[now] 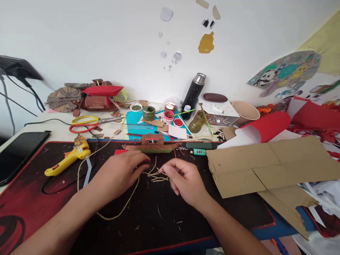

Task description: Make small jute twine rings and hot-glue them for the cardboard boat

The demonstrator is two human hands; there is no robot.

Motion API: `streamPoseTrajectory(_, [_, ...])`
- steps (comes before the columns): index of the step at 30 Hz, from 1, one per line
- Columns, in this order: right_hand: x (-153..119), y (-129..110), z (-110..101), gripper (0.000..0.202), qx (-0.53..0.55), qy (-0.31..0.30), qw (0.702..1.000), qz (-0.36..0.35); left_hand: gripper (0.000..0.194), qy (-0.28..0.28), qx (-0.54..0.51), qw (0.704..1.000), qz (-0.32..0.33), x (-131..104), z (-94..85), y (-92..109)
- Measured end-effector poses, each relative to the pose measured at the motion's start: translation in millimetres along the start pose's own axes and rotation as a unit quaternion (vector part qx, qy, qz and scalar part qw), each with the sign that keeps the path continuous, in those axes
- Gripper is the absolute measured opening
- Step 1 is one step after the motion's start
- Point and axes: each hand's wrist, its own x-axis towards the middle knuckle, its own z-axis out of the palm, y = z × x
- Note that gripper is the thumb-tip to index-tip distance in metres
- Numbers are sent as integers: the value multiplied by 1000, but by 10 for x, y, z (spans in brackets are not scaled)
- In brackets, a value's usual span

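A thin length of jute twine [155,174] lies on the middle of the black and red desk mat [32,198], its frayed short bits bunched between the two hands and a long tail curling away toward seven o'clock, then up toward the glue gun. The left hand [123,170] rests knuckles-up on the mat with its fingers curled down onto the twine, seemingly pinning or pinching one end so the strand stays taut and flat; how tightly it grips I cannot tell. The right hand [183,179] hovers just beside it at three o'clock, fingers loosely bent and thumb near the fingertips, apparently picking at the loose fibres, though whether it actually holds any is hidden. Just past the hands at twelve o'clock sits a small cardboard boat model [152,144], close enough for the twine to be carried over. At nine o'clock lies a yellow glue gun [70,157], nozzle pointing away from the hands, its cord looping over the mat. Farther out at eleven o'clock are scissors [91,124], and at twelve paint pots [148,112] and a black flask [193,94]. A large flat cardboard sheet [271,164] crowds the right hand's side at three o'clock, narrowing the room there.
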Motion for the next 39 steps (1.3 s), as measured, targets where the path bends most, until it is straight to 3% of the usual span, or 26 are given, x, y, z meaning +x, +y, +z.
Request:
streamPoseTrajectory(3, [219,-98,-6,39,28,40,997,-57,25,-89,33,994,-46,-25,161,35])
streamPoseTrajectory(6, [392,-83,36,38,22,64,992,-111,22,-139,78,983,-92,8,237,134])
streamPoseTrajectory(11, [534,92,92,34,-21,99,979,-179,18,-166,103,973,-123,111,250,266])
streamPoseTrajectory(17, [486,153,-19,29,-93,127,965,-212,22,-171,104,971,-130,126,275,246])
streamPoseTrajectory(20, [437,136,-72,29,-120,130,960,-219,23,-147,76,978,-131,93,267,185])
streamPoseTrajectory(25, [425,122,-118,31,-119,132,966,-187,28,-51,-60,985,-152,68,140,156])
streamPoseTrajectory(29, [452,142,-114,35,-59,125,981,-138,30,32,-202,963,-177,81,33,257])
streamPoseTrajectory(33, [467,177,-85,40,19,78,992,-94,29,96,-282,928,-224,99,-5,304])
streamPoseTrajectory(39, [464,149,-72,32,73,16,995,-73,33,100,-317,909,-252,174,9,325])
